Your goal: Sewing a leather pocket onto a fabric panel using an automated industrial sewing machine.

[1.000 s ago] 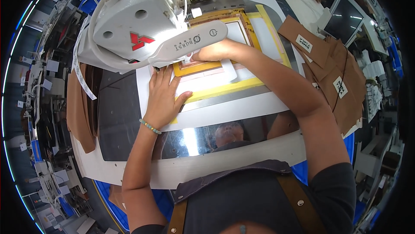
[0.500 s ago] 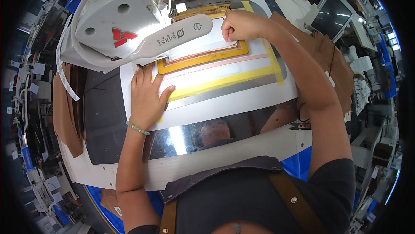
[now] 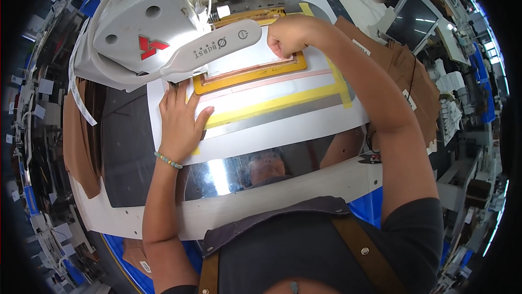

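Observation:
A yellow frame [image 3: 249,79] with a brown-edged inner opening lies on a large white sheet [image 3: 283,131] marked with yellow tape strips. White material [image 3: 234,60] shows inside the opening. My left hand [image 3: 181,117] rests flat on the sheet with fingers apart, its fingertips beside the frame's near left corner and partly under the machine head. Over the frame's right end, my right hand [image 3: 291,36] is closed, knuckles up and fingertips down at the inner edge. Anything it pinches is hidden.
A white sewing machine head [image 3: 136,33] with a pale lamp arm [image 3: 217,47] overhangs the left and middle. Brown fabric pieces [image 3: 81,142] hang at the left; more brown pieces [image 3: 402,76] lie right. A screen [image 3: 410,17] stands at the far right. A shiny metal plate [image 3: 234,177] lies nearer me.
My right hand has shifted slightly nearer and left along the frame's right end, still closed. My left hand stays flat on the sheet. The whole view has shifted a little.

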Motion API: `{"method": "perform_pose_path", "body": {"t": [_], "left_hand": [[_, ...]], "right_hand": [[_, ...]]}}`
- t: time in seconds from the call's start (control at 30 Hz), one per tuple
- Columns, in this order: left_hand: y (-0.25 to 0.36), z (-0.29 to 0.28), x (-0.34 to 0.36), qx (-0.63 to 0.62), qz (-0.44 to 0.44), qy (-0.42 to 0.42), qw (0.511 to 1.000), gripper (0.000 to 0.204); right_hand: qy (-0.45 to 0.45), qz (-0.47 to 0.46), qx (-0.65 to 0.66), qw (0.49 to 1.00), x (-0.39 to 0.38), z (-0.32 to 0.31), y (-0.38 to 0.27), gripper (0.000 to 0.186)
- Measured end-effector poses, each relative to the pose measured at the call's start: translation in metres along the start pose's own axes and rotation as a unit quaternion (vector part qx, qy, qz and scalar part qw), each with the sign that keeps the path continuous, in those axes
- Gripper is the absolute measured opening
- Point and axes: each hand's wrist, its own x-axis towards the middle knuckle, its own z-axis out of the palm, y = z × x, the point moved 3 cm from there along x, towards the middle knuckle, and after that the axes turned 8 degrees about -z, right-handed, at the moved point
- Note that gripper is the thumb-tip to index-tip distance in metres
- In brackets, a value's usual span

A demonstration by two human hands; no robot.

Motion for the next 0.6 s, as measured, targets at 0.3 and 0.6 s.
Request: {"method": "perform_pose_path", "body": {"t": [0.3, 0.6], "left_hand": [[-0.003, 0.006, -0.002, -0.006, -0.007, 0.012, 1.0, 0.056], [-0.004, 0.006, -0.001, -0.013, -0.006, 0.021, 1.0, 0.057]], "right_hand": [[0.177, -0.045, -0.085, 0.98, -0.031, 0.033, -0.014, 0.018], [0.119, -0.089, -0.023, 0.989, -0.028, 0.011, 0.015, 0.022]]}}
